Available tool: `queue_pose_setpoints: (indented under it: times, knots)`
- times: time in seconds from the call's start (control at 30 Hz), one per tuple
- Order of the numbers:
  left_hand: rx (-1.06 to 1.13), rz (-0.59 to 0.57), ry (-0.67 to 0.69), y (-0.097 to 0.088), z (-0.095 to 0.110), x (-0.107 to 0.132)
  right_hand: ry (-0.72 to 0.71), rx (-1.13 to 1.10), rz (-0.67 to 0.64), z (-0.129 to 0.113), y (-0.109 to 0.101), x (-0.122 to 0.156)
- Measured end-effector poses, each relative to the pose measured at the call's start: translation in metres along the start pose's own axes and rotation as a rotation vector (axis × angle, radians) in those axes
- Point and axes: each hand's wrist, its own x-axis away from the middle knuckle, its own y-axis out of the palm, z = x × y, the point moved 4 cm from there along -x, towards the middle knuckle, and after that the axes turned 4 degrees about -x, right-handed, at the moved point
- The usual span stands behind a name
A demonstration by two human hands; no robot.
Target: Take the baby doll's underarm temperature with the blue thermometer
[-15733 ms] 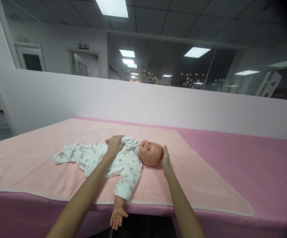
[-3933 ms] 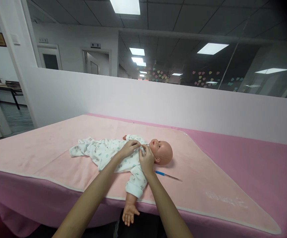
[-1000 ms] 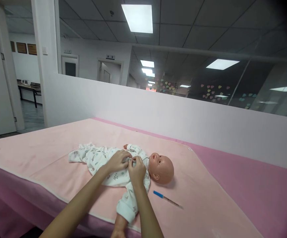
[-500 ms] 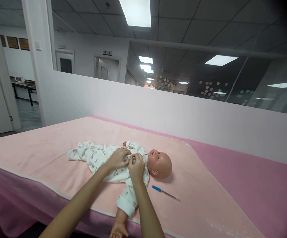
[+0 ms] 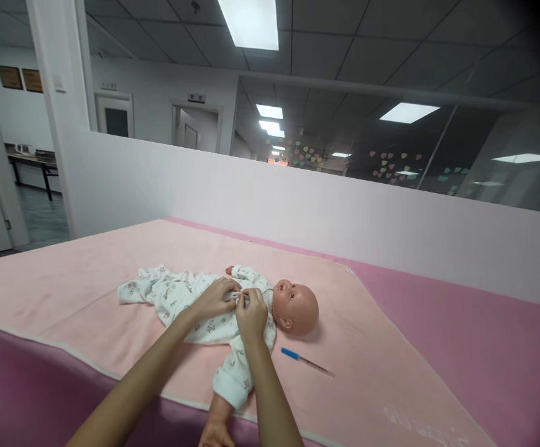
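Observation:
A baby doll (image 5: 297, 308) lies on its back with its head to the right, dressed in a white patterned romper (image 5: 176, 295). Over the doll's chest my left hand (image 5: 214, 299) is closed, its fingertips pinching a thin white cloth tie (image 5: 236, 294) at the romper's front. Close beside it, my right hand (image 5: 253, 315) is also closed on the tie, thumb and fingers pressed together. The fingers hide most of the tie, so I cannot tell whether it is knotted. The doll's near arm extends toward the table's front edge, under my right forearm.
A pen with a blue cap (image 5: 307, 362) lies on the pink pad (image 5: 372, 347), right of my right forearm and below the doll's head. Under the pad is a darker pink cloth (image 5: 475, 298). A low white wall (image 5: 325, 208) with glass above runs behind the table.
The whole view has shifted slightly, so the doll and pen appear a little further left. Both hands stay at the doll's chest, with small finger movements around the tie.

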Motion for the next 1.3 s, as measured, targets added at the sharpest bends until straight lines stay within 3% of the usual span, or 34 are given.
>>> queue_pose_setpoints:
  times: [0.23, 0.43, 0.63, 1.1, 1.3]
  knots:
    - [0.026, -0.021, -0.036, 0.002, -0.003, -0.001, 0.007, 0.021, -0.027, 0.0, -0.001, -0.001]
    - [0.195, -0.127, -0.054, 0.003, -0.014, 0.0, -0.032, 0.042, -0.002, 0.0, 0.0, 0.001]
    - [0.339, -0.151, -0.078, 0.008, -0.027, 0.001, -0.045, 0.067, -0.005, 0.0, 0.0, 0.002]
    - [0.475, -0.198, -0.201, -0.006, -0.01, 0.004, -0.039, 0.234, -0.014, -0.002, 0.006, 0.001]
    - [0.529, -0.176, -0.215, -0.003, -0.016, 0.005, -0.035, 0.213, -0.013, -0.001, 0.007, 0.002]
